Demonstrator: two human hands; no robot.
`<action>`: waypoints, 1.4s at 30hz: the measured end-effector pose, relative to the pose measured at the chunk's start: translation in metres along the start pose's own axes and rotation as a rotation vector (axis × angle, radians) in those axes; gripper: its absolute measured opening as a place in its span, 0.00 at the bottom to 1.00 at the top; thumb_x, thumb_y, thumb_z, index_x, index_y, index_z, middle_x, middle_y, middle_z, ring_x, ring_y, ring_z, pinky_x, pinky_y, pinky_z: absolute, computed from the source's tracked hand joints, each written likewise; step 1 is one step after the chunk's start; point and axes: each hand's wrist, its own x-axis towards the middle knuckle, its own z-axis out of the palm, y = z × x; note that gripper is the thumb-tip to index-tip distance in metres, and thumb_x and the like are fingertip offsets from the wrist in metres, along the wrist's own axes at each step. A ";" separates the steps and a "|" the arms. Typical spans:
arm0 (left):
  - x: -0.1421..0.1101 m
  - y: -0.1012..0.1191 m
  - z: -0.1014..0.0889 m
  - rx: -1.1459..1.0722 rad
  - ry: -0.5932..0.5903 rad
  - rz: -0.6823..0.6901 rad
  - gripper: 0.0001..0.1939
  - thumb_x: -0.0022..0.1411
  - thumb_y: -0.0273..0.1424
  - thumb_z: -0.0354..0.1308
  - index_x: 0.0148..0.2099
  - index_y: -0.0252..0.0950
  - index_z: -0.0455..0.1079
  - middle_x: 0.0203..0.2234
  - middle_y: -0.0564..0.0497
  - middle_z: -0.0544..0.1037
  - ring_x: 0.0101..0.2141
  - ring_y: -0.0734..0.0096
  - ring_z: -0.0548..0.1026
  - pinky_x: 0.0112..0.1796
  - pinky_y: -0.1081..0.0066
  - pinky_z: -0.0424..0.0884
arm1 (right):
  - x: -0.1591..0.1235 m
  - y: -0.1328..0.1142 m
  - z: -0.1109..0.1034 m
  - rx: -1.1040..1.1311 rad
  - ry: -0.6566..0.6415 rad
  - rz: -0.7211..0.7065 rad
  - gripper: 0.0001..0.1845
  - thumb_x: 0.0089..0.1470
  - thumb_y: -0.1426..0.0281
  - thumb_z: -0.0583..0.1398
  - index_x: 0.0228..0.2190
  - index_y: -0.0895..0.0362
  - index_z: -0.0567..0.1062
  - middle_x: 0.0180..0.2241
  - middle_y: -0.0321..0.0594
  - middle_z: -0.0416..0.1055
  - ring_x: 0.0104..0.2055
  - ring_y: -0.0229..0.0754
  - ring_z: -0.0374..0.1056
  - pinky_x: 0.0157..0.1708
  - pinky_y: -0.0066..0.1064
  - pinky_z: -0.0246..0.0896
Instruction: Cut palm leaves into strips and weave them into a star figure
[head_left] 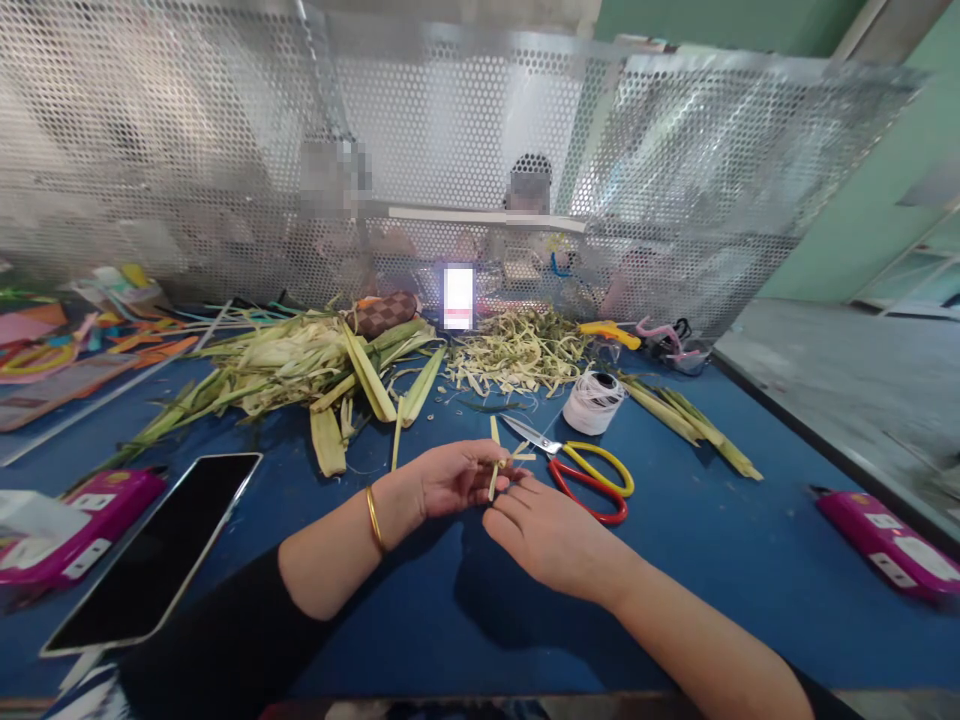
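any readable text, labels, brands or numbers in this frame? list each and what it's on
None can be read.
White labels on the left pink case: too small and blurred.
White labels on the right pink case: too small and blurred.
Bright screen by the mesh panel: blurred out.
Phone near the left hand: screen dark, no text.

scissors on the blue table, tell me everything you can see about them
The scissors lie flat on the blue table, just beyond the right hand and near the spool of white thread. The blades look like bare metal, shut, pointing up-left toward the leaf scraps. One handle loop is yellow, the other red, both apparently plastic. Neither hand touches them; the fingers pinch a pale leaf strip close by the blades.
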 end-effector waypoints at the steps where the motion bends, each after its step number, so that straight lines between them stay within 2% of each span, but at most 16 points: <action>1: 0.001 0.000 -0.001 -0.010 0.005 -0.014 0.02 0.51 0.25 0.58 0.28 0.29 0.70 0.23 0.50 0.77 0.19 0.80 0.71 0.23 0.82 0.68 | -0.002 0.000 -0.001 0.019 -0.010 -0.003 0.13 0.61 0.77 0.48 0.30 0.58 0.70 0.28 0.40 0.71 0.31 0.42 0.66 0.39 0.35 0.59; 4: 0.002 0.003 -0.004 -0.014 0.069 0.004 0.03 0.54 0.23 0.57 0.29 0.29 0.70 0.22 0.50 0.77 0.22 0.77 0.74 0.26 0.79 0.72 | -0.011 0.017 -0.007 0.104 0.047 0.113 0.11 0.62 0.70 0.49 0.30 0.55 0.69 0.30 0.39 0.71 0.30 0.39 0.66 0.31 0.30 0.59; 5: 0.002 0.004 -0.005 -0.008 0.091 0.015 0.04 0.55 0.24 0.56 0.29 0.29 0.69 0.21 0.49 0.76 0.22 0.75 0.74 0.27 0.78 0.72 | -0.014 0.029 -0.011 0.100 0.133 0.247 0.11 0.62 0.67 0.50 0.31 0.55 0.69 0.32 0.40 0.71 0.31 0.39 0.67 0.31 0.30 0.59; 7: 0.002 0.007 -0.005 0.005 0.129 0.032 0.05 0.57 0.24 0.55 0.29 0.29 0.69 0.21 0.49 0.76 0.22 0.75 0.75 0.26 0.77 0.73 | -0.017 0.058 -0.020 -0.056 0.295 0.716 0.12 0.60 0.61 0.52 0.35 0.55 0.69 0.35 0.44 0.71 0.34 0.42 0.68 0.32 0.31 0.61; 8: 0.002 0.007 -0.006 0.012 0.144 0.038 0.06 0.57 0.23 0.54 0.29 0.29 0.69 0.21 0.49 0.76 0.22 0.74 0.75 0.25 0.77 0.73 | -0.017 0.073 -0.023 -0.161 0.294 0.894 0.18 0.56 0.55 0.56 0.38 0.57 0.69 0.40 0.49 0.69 0.39 0.48 0.68 0.33 0.34 0.61; 10: 0.002 0.009 -0.005 0.019 0.164 0.046 0.05 0.57 0.23 0.54 0.29 0.29 0.69 0.20 0.49 0.76 0.21 0.74 0.75 0.25 0.77 0.73 | -0.013 0.101 -0.028 -0.268 0.131 1.107 0.35 0.48 0.46 0.58 0.45 0.63 0.67 0.44 0.58 0.66 0.42 0.58 0.68 0.33 0.39 0.62; 12: 0.001 0.010 -0.004 0.023 0.187 0.050 0.05 0.57 0.23 0.55 0.29 0.30 0.69 0.20 0.49 0.76 0.21 0.74 0.75 0.25 0.77 0.73 | -0.007 0.119 -0.028 -0.246 -0.098 1.196 0.40 0.48 0.43 0.55 0.45 0.66 0.67 0.42 0.59 0.66 0.39 0.59 0.69 0.31 0.40 0.61; 17: 0.001 0.010 -0.004 0.015 0.216 0.060 0.04 0.56 0.22 0.55 0.28 0.30 0.69 0.21 0.49 0.75 0.21 0.74 0.75 0.24 0.78 0.73 | -0.008 0.143 -0.023 -0.151 -0.388 1.173 0.29 0.50 0.52 0.57 0.45 0.63 0.68 0.43 0.55 0.66 0.41 0.55 0.69 0.34 0.38 0.62; 21: 0.003 0.009 -0.006 0.020 0.191 0.082 0.05 0.56 0.22 0.55 0.28 0.30 0.69 0.21 0.49 0.75 0.22 0.74 0.75 0.26 0.77 0.73 | -0.030 0.164 -0.025 -0.055 -0.439 1.160 0.28 0.48 0.62 0.58 0.52 0.55 0.65 0.48 0.50 0.65 0.43 0.54 0.69 0.39 0.40 0.61; 23: 0.004 0.008 -0.007 0.019 0.196 0.088 0.05 0.56 0.22 0.54 0.28 0.30 0.69 0.21 0.49 0.76 0.22 0.74 0.75 0.26 0.77 0.73 | -0.040 0.165 -0.028 -0.063 -0.343 1.121 0.30 0.48 0.62 0.58 0.53 0.57 0.64 0.50 0.52 0.64 0.49 0.56 0.65 0.44 0.42 0.59; 26: 0.005 0.008 -0.008 0.007 0.206 0.085 0.05 0.56 0.22 0.54 0.28 0.30 0.69 0.21 0.48 0.76 0.22 0.74 0.75 0.27 0.76 0.74 | -0.050 0.141 -0.030 -0.167 -0.033 0.974 0.28 0.51 0.62 0.58 0.52 0.60 0.65 0.50 0.55 0.64 0.54 0.58 0.58 0.51 0.45 0.54; 27: 0.005 0.008 -0.008 0.005 0.207 0.084 0.05 0.56 0.22 0.54 0.28 0.29 0.69 0.21 0.48 0.76 0.22 0.74 0.75 0.27 0.76 0.74 | -0.052 0.127 -0.030 -0.131 -0.018 0.916 0.25 0.53 0.64 0.56 0.51 0.60 0.66 0.49 0.54 0.65 0.52 0.56 0.60 0.49 0.43 0.56; 29: 0.005 0.008 -0.007 0.008 0.214 0.087 0.05 0.56 0.22 0.55 0.28 0.29 0.70 0.21 0.48 0.76 0.23 0.73 0.75 0.27 0.76 0.74 | -0.056 0.099 -0.026 0.054 -0.201 0.817 0.22 0.52 0.65 0.57 0.48 0.59 0.68 0.44 0.51 0.68 0.44 0.52 0.66 0.41 0.38 0.61; 31: 0.004 0.008 -0.006 0.013 0.225 0.093 0.05 0.56 0.22 0.55 0.28 0.29 0.70 0.21 0.48 0.76 0.22 0.73 0.75 0.27 0.76 0.74 | -0.061 0.077 -0.021 0.151 -0.363 0.793 0.23 0.49 0.69 0.57 0.49 0.61 0.68 0.43 0.51 0.69 0.43 0.52 0.67 0.40 0.38 0.61; 38: -0.001 0.008 0.002 -0.003 0.267 0.134 0.08 0.57 0.21 0.53 0.27 0.28 0.70 0.20 0.49 0.75 0.21 0.74 0.74 0.26 0.76 0.74 | -0.075 0.056 -0.032 0.314 -0.523 0.958 0.41 0.42 0.80 0.55 0.60 0.59 0.56 0.46 0.52 0.69 0.42 0.51 0.69 0.38 0.37 0.61; 42: -0.001 0.008 0.003 -0.014 0.260 0.149 0.07 0.57 0.21 0.53 0.28 0.29 0.70 0.21 0.48 0.75 0.21 0.74 0.74 0.27 0.76 0.75 | -0.085 0.055 -0.051 0.764 -0.532 1.185 0.33 0.46 0.71 0.59 0.56 0.57 0.63 0.39 0.45 0.72 0.33 0.43 0.69 0.33 0.31 0.61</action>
